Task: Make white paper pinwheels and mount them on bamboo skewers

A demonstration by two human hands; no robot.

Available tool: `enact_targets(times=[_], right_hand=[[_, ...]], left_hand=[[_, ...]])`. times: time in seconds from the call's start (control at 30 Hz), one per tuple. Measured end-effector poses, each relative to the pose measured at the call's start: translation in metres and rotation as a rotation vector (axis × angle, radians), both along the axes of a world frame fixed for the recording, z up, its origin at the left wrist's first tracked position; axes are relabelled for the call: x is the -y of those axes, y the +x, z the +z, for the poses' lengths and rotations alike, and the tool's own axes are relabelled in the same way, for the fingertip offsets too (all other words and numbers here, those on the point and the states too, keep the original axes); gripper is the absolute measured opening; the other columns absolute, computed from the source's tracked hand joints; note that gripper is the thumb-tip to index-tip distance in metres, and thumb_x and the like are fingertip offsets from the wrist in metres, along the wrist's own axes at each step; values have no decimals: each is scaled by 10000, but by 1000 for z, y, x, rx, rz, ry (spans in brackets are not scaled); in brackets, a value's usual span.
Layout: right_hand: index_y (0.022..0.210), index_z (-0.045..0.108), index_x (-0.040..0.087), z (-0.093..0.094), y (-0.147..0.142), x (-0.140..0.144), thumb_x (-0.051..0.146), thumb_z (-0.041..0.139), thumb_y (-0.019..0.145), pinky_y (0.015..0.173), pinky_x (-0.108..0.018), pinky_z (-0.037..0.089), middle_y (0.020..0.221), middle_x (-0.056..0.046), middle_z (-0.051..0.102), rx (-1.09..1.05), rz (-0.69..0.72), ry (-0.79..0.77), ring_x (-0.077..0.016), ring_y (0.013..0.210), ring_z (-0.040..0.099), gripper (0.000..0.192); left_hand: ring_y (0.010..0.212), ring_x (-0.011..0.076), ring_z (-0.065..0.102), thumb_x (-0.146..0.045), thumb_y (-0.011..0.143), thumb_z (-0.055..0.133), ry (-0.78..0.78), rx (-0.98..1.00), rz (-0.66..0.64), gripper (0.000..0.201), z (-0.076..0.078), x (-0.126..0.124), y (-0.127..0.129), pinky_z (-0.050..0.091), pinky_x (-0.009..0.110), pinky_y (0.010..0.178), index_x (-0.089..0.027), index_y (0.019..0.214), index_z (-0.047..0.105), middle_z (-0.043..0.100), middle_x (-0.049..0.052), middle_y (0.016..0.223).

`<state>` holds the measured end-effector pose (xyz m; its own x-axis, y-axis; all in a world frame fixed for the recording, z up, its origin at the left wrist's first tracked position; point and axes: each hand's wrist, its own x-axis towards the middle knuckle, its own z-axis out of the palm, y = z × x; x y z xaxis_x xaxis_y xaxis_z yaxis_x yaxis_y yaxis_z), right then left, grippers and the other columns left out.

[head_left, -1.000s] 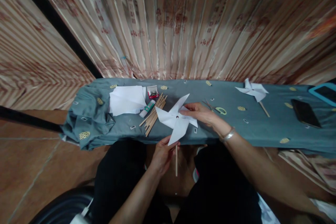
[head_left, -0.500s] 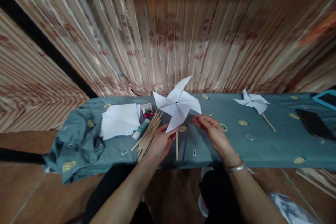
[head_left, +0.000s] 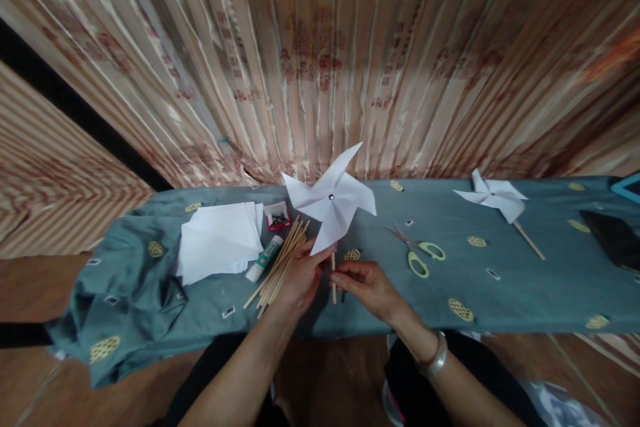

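A pleated, rust-striped curtain hangs behind a long desk [head_left: 500, 293] draped in grey-blue cloth with small yellow motifs. Over its middle, near the front edge, a white paper pinwheel [head_left: 331, 199] stands upright on a thin wooden stick [head_left: 333, 278], its vanes pinned at the centre by a small dark pin. The left hand [head_left: 300, 273] is closed around the stick just under the lowest vane, and the right hand [head_left: 367, 285] pinches the stick's lower part from the other side, fingers drawn together. The pinwheel looks very light; its paper vanes are soft and would crease or tear under any squeeze, while the stick is stiff and slim and could snap if bent. The stick seems the sound place to hold, well below the vanes. Just left of the pinwheel lies a bundle of wooden sticks [head_left: 280, 260], then a glue stick [head_left: 263, 258], a small red box of pins [head_left: 277, 216] and a stack of white paper [head_left: 217, 240]. Right of the pinwheel lie green-handled scissors [head_left: 417, 252], and well to the right a second pinwheel [head_left: 495, 199] lies flat on the cloth.
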<state>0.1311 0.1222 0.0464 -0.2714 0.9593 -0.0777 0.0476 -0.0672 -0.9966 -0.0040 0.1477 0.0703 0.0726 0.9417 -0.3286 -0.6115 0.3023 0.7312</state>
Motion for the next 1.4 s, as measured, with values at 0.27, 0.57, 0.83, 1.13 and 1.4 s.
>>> enact_targets(times=[0.27,0.57,0.83,1.13,1.4], right_hand=[[714,722,219,3,-1,-7,522,672,740,652,-275,490,669,8,681,22,-13,44,-155,651,606,308],[655,670,208,22,47,-21,509,635,776,641,-305,486,624,-22,666,100,-534,199,-169,614,586,325],[1113,653,173,27,74,-30,406,656,791,948,-414,472,1072,-115,716,212,-777,362,-226,954,657,397],[1070,691,168,24,70,-36,384,679,751,865,-404,496,949,-96,746,210,-746,351,-231,861,677,385],[1017,679,191,17,64,-32,385,702,725,738,-323,477,770,-16,726,65,-686,288,-163,694,625,351]], left_hand=[[728,149,643,-236,493,868,47,-76,-71,289,-7,3,1,483,252,733,-137,746,771,732,55,716],[707,136,632,-223,491,877,36,-138,-53,277,-11,2,0,467,239,690,-153,736,769,735,35,735],[703,161,635,-235,539,857,40,-253,-131,277,-19,7,6,470,248,681,-116,774,773,741,76,755],[723,188,640,-276,531,858,73,-293,-182,300,-28,7,7,481,291,717,-136,784,780,748,80,777],[727,176,644,-265,498,870,52,-296,-147,322,-23,5,7,488,300,744,-157,788,785,753,67,776]])
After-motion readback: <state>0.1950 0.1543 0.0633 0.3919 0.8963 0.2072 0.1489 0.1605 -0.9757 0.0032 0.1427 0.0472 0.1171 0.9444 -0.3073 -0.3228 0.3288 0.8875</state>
